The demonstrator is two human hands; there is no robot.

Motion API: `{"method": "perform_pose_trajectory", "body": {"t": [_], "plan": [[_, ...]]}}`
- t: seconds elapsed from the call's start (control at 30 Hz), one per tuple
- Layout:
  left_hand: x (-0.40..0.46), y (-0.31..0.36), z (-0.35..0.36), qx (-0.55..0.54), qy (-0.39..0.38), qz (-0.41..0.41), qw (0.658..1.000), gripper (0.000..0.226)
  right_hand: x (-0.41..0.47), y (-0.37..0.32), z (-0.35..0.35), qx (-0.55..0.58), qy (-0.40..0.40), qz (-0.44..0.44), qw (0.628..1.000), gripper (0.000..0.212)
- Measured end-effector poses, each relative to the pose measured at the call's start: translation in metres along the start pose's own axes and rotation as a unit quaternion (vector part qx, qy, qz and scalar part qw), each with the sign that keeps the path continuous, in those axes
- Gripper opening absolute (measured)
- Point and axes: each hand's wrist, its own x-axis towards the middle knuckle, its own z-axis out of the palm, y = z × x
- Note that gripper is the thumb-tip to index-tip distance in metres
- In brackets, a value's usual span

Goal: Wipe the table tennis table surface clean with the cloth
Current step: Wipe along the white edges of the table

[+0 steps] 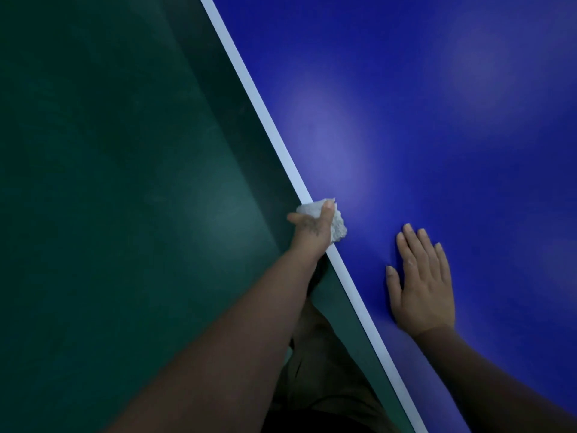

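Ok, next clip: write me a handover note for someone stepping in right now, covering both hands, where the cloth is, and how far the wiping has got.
Left hand: grips the crumpled white cloth at the white edge line of the blue table tennis table surface, on the table's near side edge.
Right hand: flat, fingers straight, palm down on the blue surface, holding nothing.
Done: cannot tell; no wipe marks or dirt show, only soft light reflections.
Left: judging by the cloth's place at the edge, most of the blue surface probably remains to be wiped. Dark green floor lies beside the table.
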Motion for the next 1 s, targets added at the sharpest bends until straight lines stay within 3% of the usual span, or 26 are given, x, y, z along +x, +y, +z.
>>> {"method": "perform_pose_trajectory", "body": {"t": [0.1, 0.23, 0.27, 0.33, 0.4, 0.53, 0.63, 1.0], "plan": [[0.043, 0.042, -0.019, 0.007, 0.026, 0.068, 0.997, 0.118, 0.004, -0.002, -0.004, 0.007, -0.009, -0.001, 1.0, 0.057], [0.072, 0.095, -0.04, 0.001, 0.064, 0.04, 0.997, 0.089, 0.041, -0.018, -0.014, 0.024, -0.017, -0.008, 1.0, 0.051], [0.074, 0.094, -0.041, 0.001, 0.049, 0.042, 0.998, 0.087, 0.057, -0.024, -0.015, 0.033, -0.012, -0.011, 0.999, 0.05], [0.059, 0.082, -0.037, 0.013, 0.027, 0.081, 0.996, 0.059, 0.093, -0.043, -0.014, 0.061, 0.008, -0.003, 0.998, 0.046], [0.042, 0.07, -0.027, -0.007, 0.037, 0.046, 0.998, 0.047, 0.137, -0.067, -0.009, 0.088, 0.032, 0.016, 0.996, 0.043], [0.038, 0.08, -0.018, -0.01, 0.073, -0.007, 0.997, 0.077, 0.231, -0.102, 0.013, 0.076, 0.023, 0.01, 0.997, 0.046], [0.053, 0.114, -0.028, 0.001, 0.094, 0.015, 0.995, 0.077, 0.271, -0.109, 0.027, 0.025, 0.008, -0.006, 1.0, 0.054], [0.133, 0.204, -0.081, -0.005, 0.089, 0.013, 0.996, 0.086, 0.274, -0.114, 0.03, -0.001, 0.029, -0.005, 1.0, 0.052]]}}
